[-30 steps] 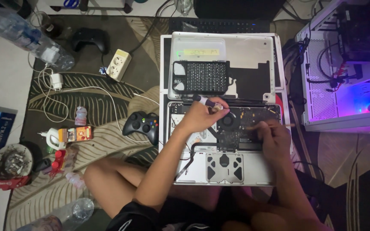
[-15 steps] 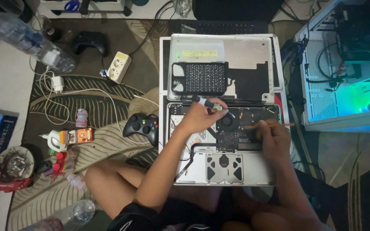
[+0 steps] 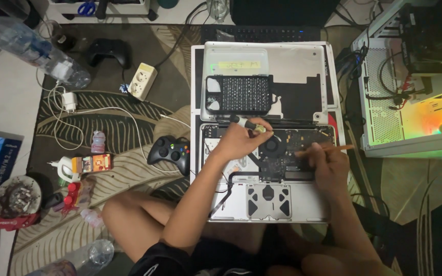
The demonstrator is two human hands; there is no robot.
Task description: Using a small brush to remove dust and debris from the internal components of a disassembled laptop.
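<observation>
At frame centre, an opened laptop point(image 3: 262, 168) lies bare; the left hand point(image 3: 241, 140) stays closed around a screwdriver point(image 3: 249, 124) near its fan. The right hand point(image 3: 328, 161) keeps pinching a thin orange stick point(image 3: 328, 150), little moved. A black gamepad point(image 3: 170, 152) sits left.

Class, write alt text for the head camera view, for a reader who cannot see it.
Seen from above, a person sitting on a patterned rug works inside an opened laptop: the left hand holds a screwdriver and the right hand holds a thin stick over the circuit board. A black bit tray rests on the removed bottom cover, and a black game controller lies to the left.
</observation>
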